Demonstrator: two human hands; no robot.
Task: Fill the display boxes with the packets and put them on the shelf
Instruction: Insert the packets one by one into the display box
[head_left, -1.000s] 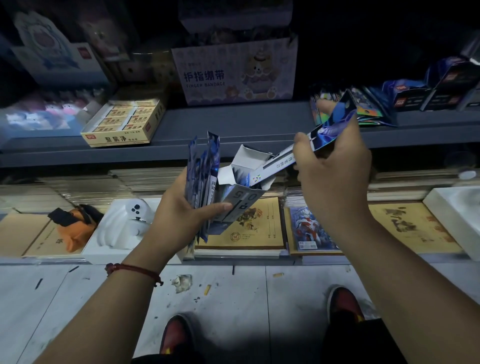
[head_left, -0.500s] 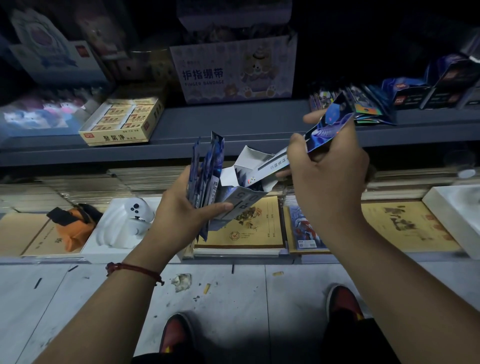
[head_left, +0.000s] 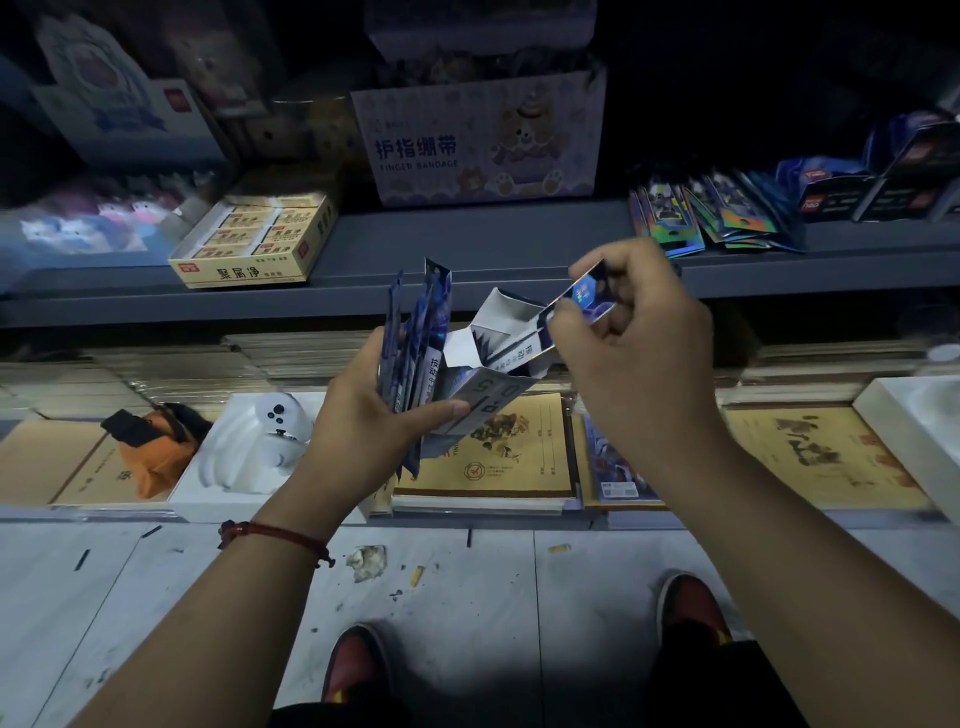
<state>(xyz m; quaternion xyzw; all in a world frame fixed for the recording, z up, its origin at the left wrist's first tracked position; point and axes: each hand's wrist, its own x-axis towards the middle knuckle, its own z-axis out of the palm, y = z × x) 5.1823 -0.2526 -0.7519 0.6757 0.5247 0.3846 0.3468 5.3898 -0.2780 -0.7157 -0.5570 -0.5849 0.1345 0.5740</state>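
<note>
The far upper part of the shelving is too dark to read, and the dark blue display boxes (head_left: 883, 176) at the far right are cut off by the frame edge. The inside of the small white-and-blue cardboard display box (head_left: 483, 387) is hidden behind its raised flaps, so how many packets it holds cannot be told. The left hand (head_left: 363, 410) grasps that box from the left, thumb laid across its near face. It also clamps an upright fan of glossy blue foil packets (head_left: 415, 338) against the box's left side (their prints are too dim to make out). To the right, the right hand (head_left: 639, 353) pinches the upper end of a single long holographic blue packet (head_left: 571, 309) between thumb and curled fingers. This packet slants down to the left, its lower end inside the box's open top. Box and packets are held in the air on the near side of the grey metal shelf (head_left: 467, 249). On the shelf's far right lies a loose heap of similar packets (head_left: 717, 221), just beside the dark boxes.
</note>
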